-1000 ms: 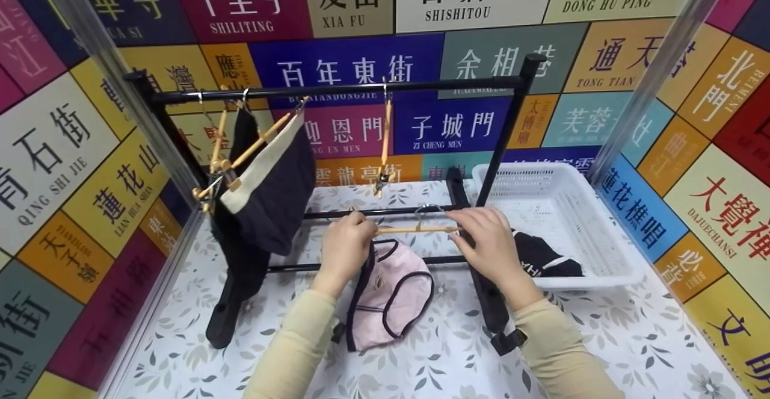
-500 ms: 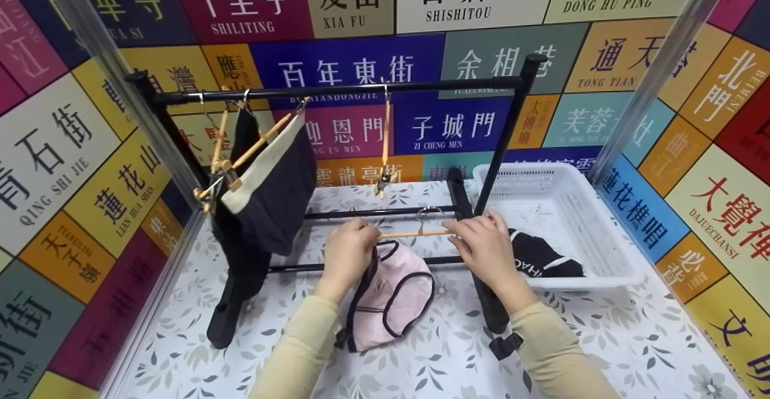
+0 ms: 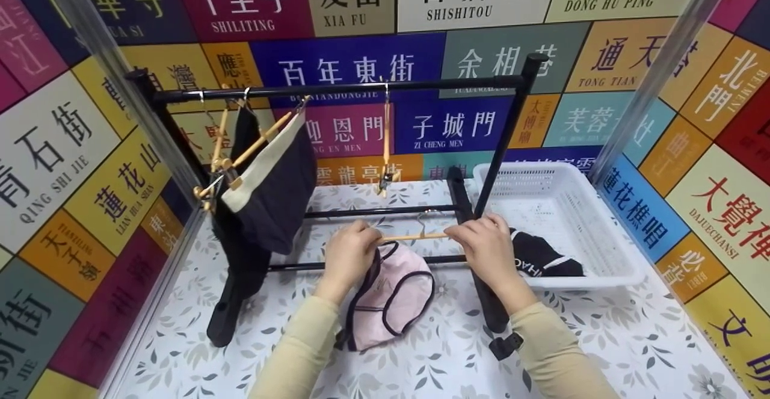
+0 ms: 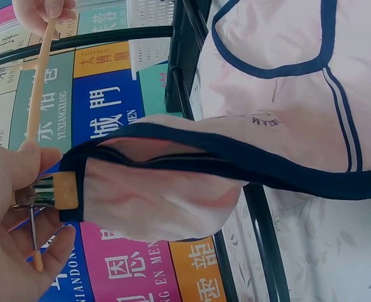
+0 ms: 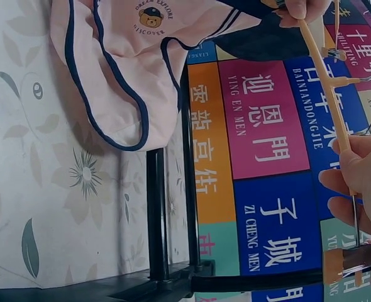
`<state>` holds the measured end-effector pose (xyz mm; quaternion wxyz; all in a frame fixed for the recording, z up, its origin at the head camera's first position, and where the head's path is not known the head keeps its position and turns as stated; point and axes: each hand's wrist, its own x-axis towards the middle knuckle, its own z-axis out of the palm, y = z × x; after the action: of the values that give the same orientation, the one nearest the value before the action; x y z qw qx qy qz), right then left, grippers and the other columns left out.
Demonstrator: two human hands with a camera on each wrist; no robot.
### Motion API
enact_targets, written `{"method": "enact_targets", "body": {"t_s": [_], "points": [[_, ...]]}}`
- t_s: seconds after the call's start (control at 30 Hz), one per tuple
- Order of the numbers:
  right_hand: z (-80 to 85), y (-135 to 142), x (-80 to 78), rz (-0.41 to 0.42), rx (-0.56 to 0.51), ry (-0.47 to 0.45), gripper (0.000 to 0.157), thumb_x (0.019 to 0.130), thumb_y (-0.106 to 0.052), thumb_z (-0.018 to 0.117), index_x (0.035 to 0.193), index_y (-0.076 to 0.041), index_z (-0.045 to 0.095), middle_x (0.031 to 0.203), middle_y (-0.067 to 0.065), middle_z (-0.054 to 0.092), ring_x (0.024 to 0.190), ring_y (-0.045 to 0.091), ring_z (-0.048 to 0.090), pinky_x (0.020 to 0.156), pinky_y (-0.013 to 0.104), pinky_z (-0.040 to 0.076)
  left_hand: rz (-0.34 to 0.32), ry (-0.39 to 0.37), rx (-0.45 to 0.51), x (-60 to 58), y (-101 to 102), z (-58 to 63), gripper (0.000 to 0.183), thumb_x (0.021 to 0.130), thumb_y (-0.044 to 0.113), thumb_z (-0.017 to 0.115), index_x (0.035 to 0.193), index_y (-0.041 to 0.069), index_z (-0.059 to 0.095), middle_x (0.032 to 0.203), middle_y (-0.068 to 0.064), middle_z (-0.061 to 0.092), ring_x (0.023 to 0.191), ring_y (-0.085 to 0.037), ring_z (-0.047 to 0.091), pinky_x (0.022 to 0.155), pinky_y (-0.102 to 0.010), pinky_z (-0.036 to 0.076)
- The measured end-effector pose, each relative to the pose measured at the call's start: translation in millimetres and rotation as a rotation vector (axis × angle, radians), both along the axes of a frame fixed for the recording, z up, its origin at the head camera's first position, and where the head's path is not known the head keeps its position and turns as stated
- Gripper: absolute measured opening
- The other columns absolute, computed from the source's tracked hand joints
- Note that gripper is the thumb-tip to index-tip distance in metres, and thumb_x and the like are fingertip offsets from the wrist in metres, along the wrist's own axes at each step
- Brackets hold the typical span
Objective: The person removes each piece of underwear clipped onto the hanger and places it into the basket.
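Note:
My left hand (image 3: 352,257) grips one end of a wooden clip hanger (image 3: 415,237), and my right hand (image 3: 486,248) holds the other end. Below the bar, pink child's underpants (image 3: 376,290) with navy trim hang from the left end. In the left wrist view, the clip (image 4: 65,190) by my left fingers bites one corner of the waistband. A bear print shows on the fabric in the right wrist view. There, the clip (image 5: 355,261) beside my right fingers has no cloth in it. The hanger's metal hook points away from me.
A black garment rack (image 3: 457,84) stands across the table (image 3: 439,363). Dark shorts (image 3: 280,188) with a cream waistband hang at its left, beside other hangers. A bare hanger (image 3: 385,140) hangs mid-rail. At right, a white basket (image 3: 622,248) holds a black garment (image 3: 541,254).
The hanger has come slightly down and toward me, with both hands on it. My right fingers have drawn closer together round its end. The underpants stay nearly in place.

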<state>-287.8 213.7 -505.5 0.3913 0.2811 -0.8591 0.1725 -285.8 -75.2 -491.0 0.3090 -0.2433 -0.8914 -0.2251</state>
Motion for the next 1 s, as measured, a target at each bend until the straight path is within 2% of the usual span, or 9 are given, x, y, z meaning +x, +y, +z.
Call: {"method": "enact_targets", "body": {"t_s": [0.2,0.4,0.67,1.0], "points": [[-1.5,0.5,0.3,-0.001,0.001,0.013,0.01,0.085,-0.014,0.074,0.093,-0.019,0.076,0.082,0.0,0.07,0.076,0.029,0.062,0.092,0.056,0.041,-0.003,-0.019,-0.058,0.6,-0.4,2.5,0.008,0.082,0.018,0.079,0.087,0.014,0.074,0.081,-0.002,0.062,0.072,-0.025,0.061,0.065,-0.042,0.048],[-3.5,1.8,1.7,-0.003,-0.009,-0.015,0.014,0.084,-0.011,0.074,0.095,-0.019,0.076,0.085,0.0,0.071,0.078,0.029,0.062,0.093,0.053,0.039,0.015,-0.026,-0.13,4.1,-0.8,6.1,0.015,0.085,0.022,0.077,0.096,0.014,0.073,0.089,-0.003,0.063,0.082,-0.026,0.062,0.07,-0.043,0.045],[-8.0,5.6,3.4,0.0,-0.036,-0.004,0.013,0.084,-0.012,0.074,0.095,-0.018,0.076,0.086,0.001,0.072,0.079,0.029,0.063,0.094,0.055,0.038,0.046,0.039,-0.209,4.1,-5.6,11.1,0.034,0.084,0.028,0.077,0.112,0.011,0.068,0.101,-0.006,0.067,0.093,-0.029,0.061,0.079,-0.045,0.043],[-15.9,8.2,5.4,-0.008,-0.055,-0.005,0.013,0.083,-0.012,0.075,0.094,-0.019,0.076,0.087,0.001,0.072,0.079,0.03,0.063,0.092,0.055,0.038,0.034,0.045,-0.281,8.9,-8.9,8.9,0.022,0.085,0.026,0.076,0.098,0.013,0.065,0.091,-0.004,0.067,0.091,-0.027,0.059,0.08,-0.044,0.043]]}}
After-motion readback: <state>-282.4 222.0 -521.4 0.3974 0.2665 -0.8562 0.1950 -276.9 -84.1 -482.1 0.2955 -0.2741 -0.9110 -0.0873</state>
